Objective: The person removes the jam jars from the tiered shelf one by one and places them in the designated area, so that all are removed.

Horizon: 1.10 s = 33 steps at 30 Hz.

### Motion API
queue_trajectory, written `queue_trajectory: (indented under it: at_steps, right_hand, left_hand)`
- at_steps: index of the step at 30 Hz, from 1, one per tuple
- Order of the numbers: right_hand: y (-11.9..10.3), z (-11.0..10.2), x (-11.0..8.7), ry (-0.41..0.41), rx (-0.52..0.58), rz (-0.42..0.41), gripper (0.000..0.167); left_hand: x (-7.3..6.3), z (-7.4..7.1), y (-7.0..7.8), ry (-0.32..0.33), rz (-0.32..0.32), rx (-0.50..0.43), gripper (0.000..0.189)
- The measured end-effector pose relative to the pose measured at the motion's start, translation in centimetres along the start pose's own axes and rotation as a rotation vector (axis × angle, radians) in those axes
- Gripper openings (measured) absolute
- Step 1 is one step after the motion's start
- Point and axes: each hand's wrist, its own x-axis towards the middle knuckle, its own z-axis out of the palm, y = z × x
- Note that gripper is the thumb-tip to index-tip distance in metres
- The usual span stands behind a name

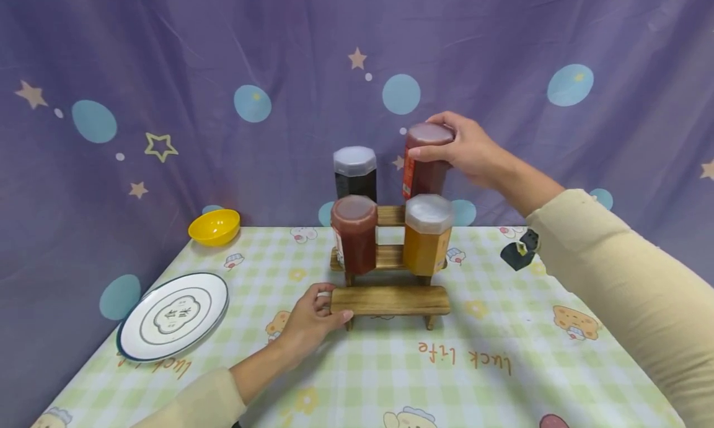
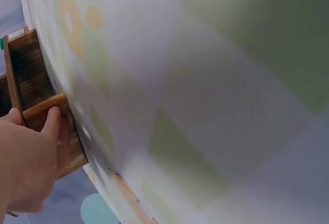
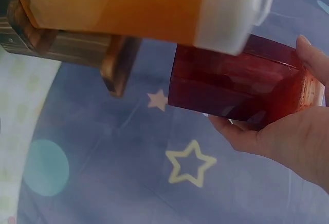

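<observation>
A stepped wooden rack [image 1: 390,299] stands on the table, its lowest step bare. My left hand [image 1: 309,323] grips the left end of that step, also seen in the left wrist view. My right hand [image 1: 471,149] holds a dark red jar [image 1: 426,168] by its upper part, above the right side of the top step. In the right wrist view, the red jar's [image 3: 231,82] base is apart from the wood. A black jar [image 1: 356,174] with a whitish lid stands at the top left. The middle step carries another red jar [image 1: 354,236] and an amber jar [image 1: 426,239].
A white plate [image 1: 139,329] with a dark rim lies at the left of the checkered tablecloth [image 1: 268,261]. Behind it sits a yellow bowl [image 1: 214,228]. A small black object [image 1: 519,251] lies at the right, partly by the sleeve. A purple curtain [image 1: 301,38] hangs behind.
</observation>
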Motion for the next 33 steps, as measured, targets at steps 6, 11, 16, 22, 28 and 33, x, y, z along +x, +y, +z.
queue_trajectory:
  at_steps: [6,11,16,22,28,33]
  right_hand:
    - [-0.7,-1.8,-0.9,0.047,0.014,-0.012,0.063]
    - [-0.3,-3.5,-2.0,0.089,-0.029,0.006,0.065]
    - [0.7,-4.9,-3.0,0.106,-0.079,0.018,0.069]
    - [2.3,-6.0,-4.1,0.122,-0.117,0.023,0.069]
    - [3.9,-6.8,-5.0,0.134,-0.135,0.038,0.07]
    - [5.5,-7.2,-5.7,0.145,-0.165,0.067,0.076]
  left_hand:
    - [0.2,0.0,-0.1,-0.004,0.005,-0.018,0.064]
    - [0.3,0.0,-0.2,-0.01,-0.003,-0.029,0.064]
    - [0.3,0.0,-0.3,-0.012,-0.001,-0.032,0.064]
    - [0.3,0.0,-0.2,-0.003,0.0,-0.026,0.063]
    - [0.4,0.1,-0.4,0.002,0.004,-0.027,0.064]
    - [0.5,0.1,-0.4,0.006,0.005,-0.021,0.063]
